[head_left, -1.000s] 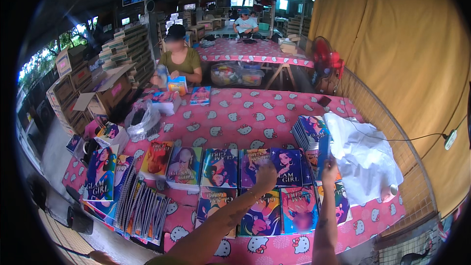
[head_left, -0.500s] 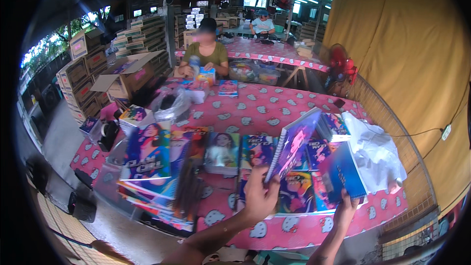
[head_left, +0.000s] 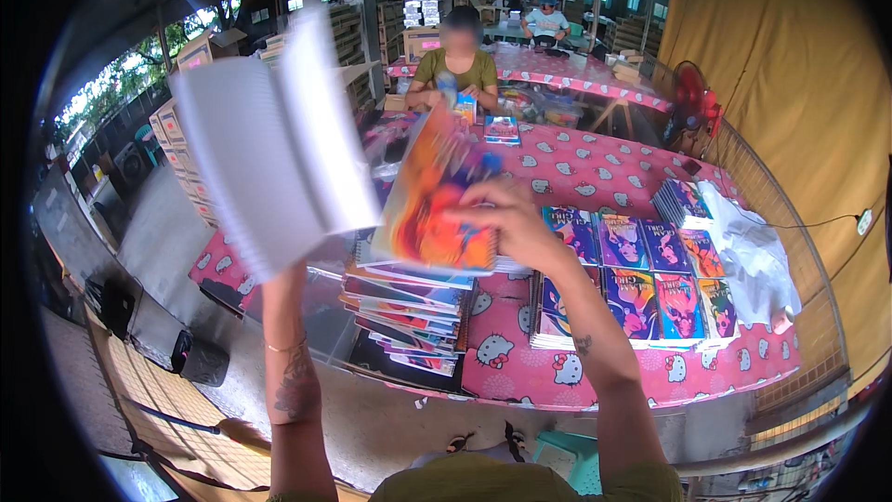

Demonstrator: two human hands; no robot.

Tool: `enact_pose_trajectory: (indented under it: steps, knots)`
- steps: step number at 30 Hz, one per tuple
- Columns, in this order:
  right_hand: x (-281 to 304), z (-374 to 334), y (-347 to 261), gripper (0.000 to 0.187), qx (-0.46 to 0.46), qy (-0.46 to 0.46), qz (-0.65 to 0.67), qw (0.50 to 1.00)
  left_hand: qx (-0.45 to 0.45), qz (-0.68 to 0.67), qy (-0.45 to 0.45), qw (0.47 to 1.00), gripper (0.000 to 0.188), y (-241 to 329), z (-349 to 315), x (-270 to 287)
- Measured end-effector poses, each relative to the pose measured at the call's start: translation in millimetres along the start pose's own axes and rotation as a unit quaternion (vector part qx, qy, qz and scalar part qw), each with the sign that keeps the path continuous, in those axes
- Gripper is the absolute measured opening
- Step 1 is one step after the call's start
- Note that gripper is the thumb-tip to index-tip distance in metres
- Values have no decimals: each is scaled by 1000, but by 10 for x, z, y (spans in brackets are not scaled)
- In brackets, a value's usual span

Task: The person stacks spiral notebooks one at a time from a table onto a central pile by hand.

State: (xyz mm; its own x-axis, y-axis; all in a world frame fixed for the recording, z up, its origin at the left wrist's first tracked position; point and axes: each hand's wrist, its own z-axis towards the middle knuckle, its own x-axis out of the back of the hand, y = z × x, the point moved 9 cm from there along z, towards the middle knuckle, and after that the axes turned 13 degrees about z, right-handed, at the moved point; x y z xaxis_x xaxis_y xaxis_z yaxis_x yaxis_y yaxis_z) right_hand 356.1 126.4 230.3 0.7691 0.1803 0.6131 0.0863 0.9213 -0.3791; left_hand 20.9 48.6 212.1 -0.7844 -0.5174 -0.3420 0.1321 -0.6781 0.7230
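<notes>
My left hand point(head_left: 286, 281) holds up a spread-open spiral notebook point(head_left: 237, 149) with white pages, blurred by motion; its fingers are hidden behind the pages. My right hand point(head_left: 506, 218) grips the right side of an orange and purple spiral notebook point(head_left: 432, 214), tilted over a tall stack of notebooks point(head_left: 409, 311). Right of that arm, rows of colourful notebooks point(head_left: 627, 293) lie in neat piles, covers up. A smaller notebook pile point(head_left: 683, 203) stands behind them.
A pink patterned cloth point(head_left: 595, 167) covers the table. White plastic point(head_left: 743, 251) lies on its right side, near a red fan point(head_left: 697, 102). Across the table a person point(head_left: 455, 70) handles small books. Cartons point(head_left: 181, 149) are stacked at the left; a green stool point(head_left: 571, 460) is below.
My hands have swung left from the laid-out piles to the tall stack. The notebook in my left hand is now spread open, and my right hand has an orange one instead of the blue.
</notes>
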Motion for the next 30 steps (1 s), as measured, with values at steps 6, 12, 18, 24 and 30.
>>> enact_pose_trajectory:
  steps: [6, 12, 18, 24, 30]
  knots:
    - [412, -827, 164, 54, -152, 128, 139, 970, -212, 677, -286, 644, 35, 175, -524, -1013]
    - [1545, -3494, 1180, 46, -359, 311, -167, 864, -232, 366, -71, 899, 28, 1125, -1570, -1634]
    - [2998, -5817, 1824, 48, -546, 338, -288, 710, -221, 185, -504, 814, 60, -625, -4460, -4252]
    - [4070, -7267, 1614, 78, -622, 359, -353, 599, -378, 274, -562, 683, 53, -1232, -5831, -5104]
    - [4049, -7157, 1536, 83, -669, 291, -294, 617, -348, 167, -567, 727, 34, -955, -5374, -5278]
